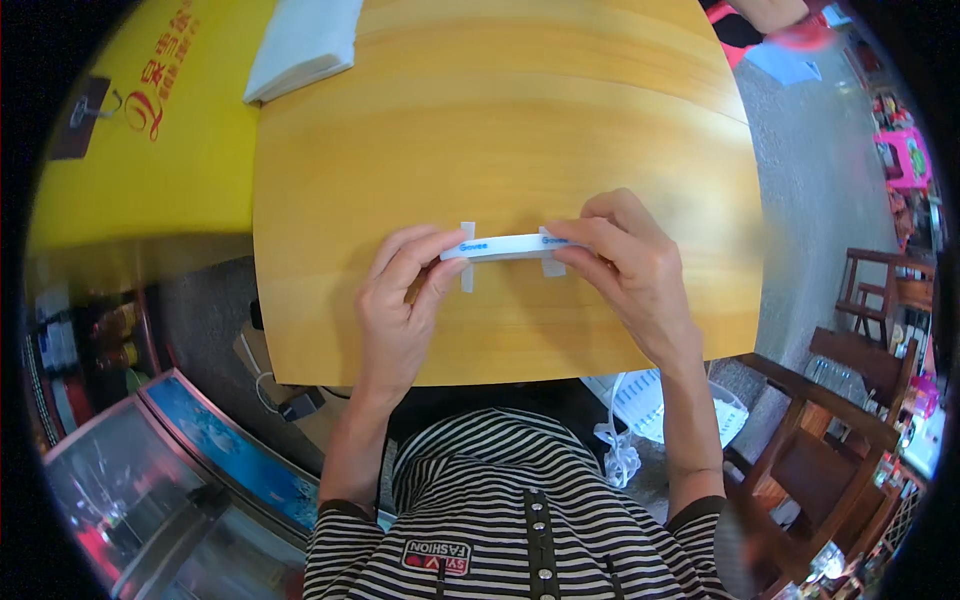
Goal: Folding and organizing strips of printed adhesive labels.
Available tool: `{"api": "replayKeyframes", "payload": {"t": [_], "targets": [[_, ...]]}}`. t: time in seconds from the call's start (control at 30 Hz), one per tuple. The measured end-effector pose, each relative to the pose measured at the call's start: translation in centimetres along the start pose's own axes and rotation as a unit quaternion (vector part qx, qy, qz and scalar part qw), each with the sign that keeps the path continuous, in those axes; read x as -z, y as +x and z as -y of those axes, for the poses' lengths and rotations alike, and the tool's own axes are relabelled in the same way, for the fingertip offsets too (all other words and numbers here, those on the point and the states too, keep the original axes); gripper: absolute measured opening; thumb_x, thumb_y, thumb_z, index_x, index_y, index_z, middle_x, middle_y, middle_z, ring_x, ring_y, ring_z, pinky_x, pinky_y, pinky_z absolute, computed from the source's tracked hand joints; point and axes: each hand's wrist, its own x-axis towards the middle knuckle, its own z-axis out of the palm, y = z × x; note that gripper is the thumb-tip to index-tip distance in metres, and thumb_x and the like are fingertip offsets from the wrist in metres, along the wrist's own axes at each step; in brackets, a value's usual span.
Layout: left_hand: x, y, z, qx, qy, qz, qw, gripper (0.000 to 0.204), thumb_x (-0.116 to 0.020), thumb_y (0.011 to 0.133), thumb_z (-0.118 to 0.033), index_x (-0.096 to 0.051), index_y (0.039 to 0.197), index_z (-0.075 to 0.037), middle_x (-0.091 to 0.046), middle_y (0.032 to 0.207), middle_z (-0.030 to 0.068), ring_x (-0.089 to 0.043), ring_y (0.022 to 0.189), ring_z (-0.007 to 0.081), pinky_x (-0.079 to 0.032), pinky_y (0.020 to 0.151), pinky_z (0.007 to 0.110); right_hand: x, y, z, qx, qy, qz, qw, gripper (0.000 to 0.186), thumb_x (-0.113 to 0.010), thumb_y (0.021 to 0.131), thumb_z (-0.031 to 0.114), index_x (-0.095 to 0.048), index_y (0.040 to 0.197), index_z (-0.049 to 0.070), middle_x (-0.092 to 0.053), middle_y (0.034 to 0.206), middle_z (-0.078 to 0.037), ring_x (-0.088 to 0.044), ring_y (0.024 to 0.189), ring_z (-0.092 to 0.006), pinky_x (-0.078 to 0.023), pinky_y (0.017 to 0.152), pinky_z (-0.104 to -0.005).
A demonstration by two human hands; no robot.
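Between my two hands stretches a narrow white strip (512, 245) with blue print on it, held level just over the wooden table (450, 130). My left hand (405, 285) pinches its left end between thumb and fingers. The right end sits in a pinch of my right hand (630, 265). Two short pale strips cross under it: the left pale strip (467, 280) close to my left fingertips, the right pale strip (553, 268) beside my right fingertips. Whether these touch the white strip or lie on the table, I cannot tell.
A folded white cloth or paper stack (305, 45) lies at the table's far left corner. Left of the table is a yellow surface (190, 190) with red print. A glass-topped case (200, 480) stands at lower left, a white basket (655, 405) and wooden chairs (815, 440) at lower right.
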Motion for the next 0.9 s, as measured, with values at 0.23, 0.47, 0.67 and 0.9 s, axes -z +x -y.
{"api": "replayKeyframes", "payload": {"t": [0.23, 0.47, 0.67, 0.9], "targets": [[0.6, -0.1, -1.6, -0.087, 0.220, 0.015, 0.972, 0.043, -0.075, 0.083, -0.008, -0.065, 0.124, -0.006, -0.060, 0.120, 0.0090, -0.057, 0.111, 0.0248, -0.048, 0.091, 0.035, 0.9, -1.2, -0.2, 0.027, -0.020, -0.042, 0.999, 0.047, -0.077, 0.079, 0.007, -0.064, 0.124, 0.009, -0.061, 0.111, -0.011, -0.063, 0.091, -0.0236, -0.052, 0.070, -0.0324], [-0.5, 1.1, -3.1, -0.217, 0.390, 0.148, 0.882, 0.062, -0.073, 0.082, -0.017, -0.053, 0.140, -0.009, -0.054, 0.138, 0.0102, -0.046, 0.131, 0.0279, -0.033, 0.108, 0.044, -0.8, -3.3, -1.3, -0.064, 0.072, -0.068, 0.993, 0.055, -0.076, 0.080, 0.006, -0.059, 0.133, 0.008, -0.060, 0.122, -0.014, -0.059, 0.109, -0.0296, -0.052, 0.087, -0.0380], [-1.9, 1.6, -1.3, -0.245, 0.439, 0.187, 0.844, 0.060, -0.065, 0.089, -0.019, -0.045, 0.144, -0.006, -0.050, 0.142, 0.0100, -0.043, 0.137, 0.0241, -0.033, 0.110, 0.043, -2.7, -3.9, -0.1, -0.010, -0.021, -0.094, 0.995, 0.062, -0.071, 0.083, 0.004, -0.047, 0.141, 0.002, -0.058, 0.126, -0.018, -0.056, 0.110, -0.0362, -0.048, 0.094, -0.0419], [-2.0, 1.9, -2.0, -0.238, 0.437, 0.193, 0.846, 0.061, -0.067, 0.087, -0.012, -0.045, 0.143, -0.006, -0.051, 0.142, 0.0113, -0.046, 0.135, 0.0267, -0.033, 0.111, 0.043, -2.7, -5.0, -0.5, -0.038, 0.045, -0.130, 0.990, 0.068, -0.072, 0.082, 0.003, -0.043, 0.144, 0.001, -0.055, 0.131, -0.018, -0.053, 0.116, -0.0359, -0.044, 0.100, -0.0431]]}}
